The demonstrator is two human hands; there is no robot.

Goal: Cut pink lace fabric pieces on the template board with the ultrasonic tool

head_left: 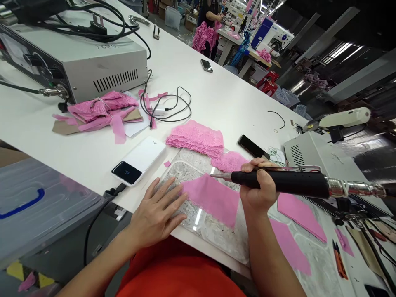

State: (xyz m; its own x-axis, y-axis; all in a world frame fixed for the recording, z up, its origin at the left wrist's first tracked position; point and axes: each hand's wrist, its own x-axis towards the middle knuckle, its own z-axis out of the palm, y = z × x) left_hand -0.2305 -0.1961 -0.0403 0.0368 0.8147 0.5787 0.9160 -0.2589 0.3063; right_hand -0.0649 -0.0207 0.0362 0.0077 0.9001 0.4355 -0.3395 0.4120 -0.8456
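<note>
My left hand [159,212] lies flat with its fingers spread, the fingertips at the left end of a pink fabric piece [213,198]. That piece rests on a clear-topped, marbled board [188,216]. My right hand [258,187] is wrapped round a thick black corded hand tool [287,182] with a pointed metal tip. The tip is over the top edge of the fabric; whether it touches cannot be told. Just beyond lies a pink lace piece [230,161], beside a stack of pink lace pieces [196,137].
A white power bank [139,161] sits at left, near a grey box with knobs [105,66] and bundled pink straps [102,109]. Phones [252,146], more pink fabric [301,216], orange-handled snips [339,262] and a second box [309,152] lie rightward. A person [210,16] stands beyond.
</note>
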